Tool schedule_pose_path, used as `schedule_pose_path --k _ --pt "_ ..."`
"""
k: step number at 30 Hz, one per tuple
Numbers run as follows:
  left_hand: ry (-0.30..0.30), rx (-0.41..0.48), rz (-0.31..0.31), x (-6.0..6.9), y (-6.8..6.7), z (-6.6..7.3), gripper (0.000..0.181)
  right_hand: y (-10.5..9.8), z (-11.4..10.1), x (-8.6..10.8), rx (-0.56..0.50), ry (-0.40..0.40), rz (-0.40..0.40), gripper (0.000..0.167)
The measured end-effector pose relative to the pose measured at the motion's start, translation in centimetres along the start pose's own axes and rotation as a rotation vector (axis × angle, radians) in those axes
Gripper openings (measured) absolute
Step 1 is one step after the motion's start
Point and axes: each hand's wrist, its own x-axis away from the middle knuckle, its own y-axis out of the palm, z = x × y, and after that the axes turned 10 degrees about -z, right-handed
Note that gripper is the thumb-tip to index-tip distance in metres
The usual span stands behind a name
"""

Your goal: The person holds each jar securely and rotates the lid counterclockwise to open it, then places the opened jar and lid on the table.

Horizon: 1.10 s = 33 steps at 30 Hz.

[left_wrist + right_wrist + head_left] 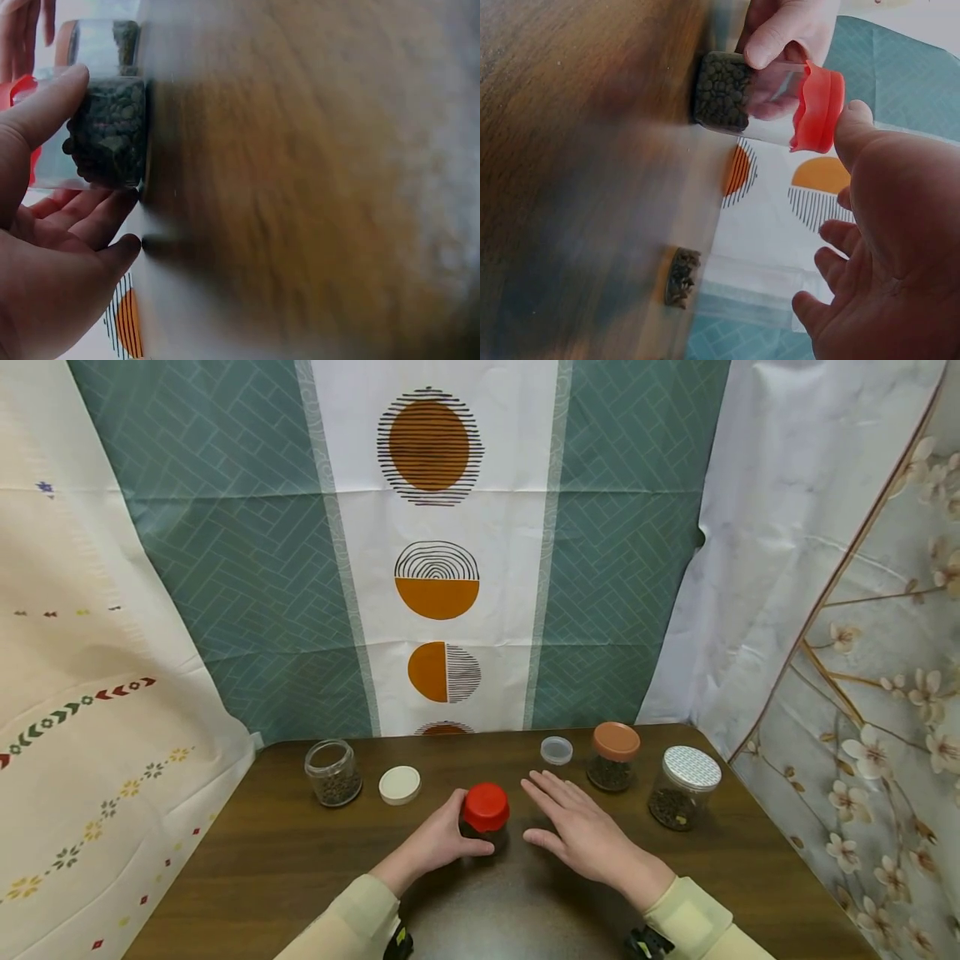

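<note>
My left hand [438, 839] holds a clear jar with a red lid [486, 807], its thumb and fingers around the sides. The jar stands upright on the table. Small dark pieces [112, 135] fill the lower part of the jar in the left wrist view. Just right of it, my right hand [581, 831] hovers with fingers spread and holds nothing. From the right wrist camera, the right thumb [855, 124] appears close beside the red lid [819, 109]; whether they touch, I cannot tell.
On the brown table [315, 877], a lidless jar [334, 774] and a cream lid [400, 785] stand left. At right are a small translucent lid [557, 750], an orange-lidded jar [612, 756] and a white-lidded jar [681, 789]. Patterned cloth [225, 527] hangs behind.
</note>
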Motion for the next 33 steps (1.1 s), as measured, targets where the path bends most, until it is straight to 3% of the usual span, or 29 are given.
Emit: schedule_pose_path --k 10,26,33 --pt "0.011 -0.060 0.013 0.5 -0.1 0.2 0.073 -0.1 0.2 0.3 -0.006 0.000 0.006 0.075" --pt "0.080 -0.157 0.009 2.0 -1.4 0.1 0.070 -0.1 0.2 0.2 0.008 -0.014 0.005 0.075" --pt "0.086 -0.234 0.013 2.7 -1.6 0.5 0.071 0.1 0.1 0.1 0.001 -0.014 -0.007 0.076"
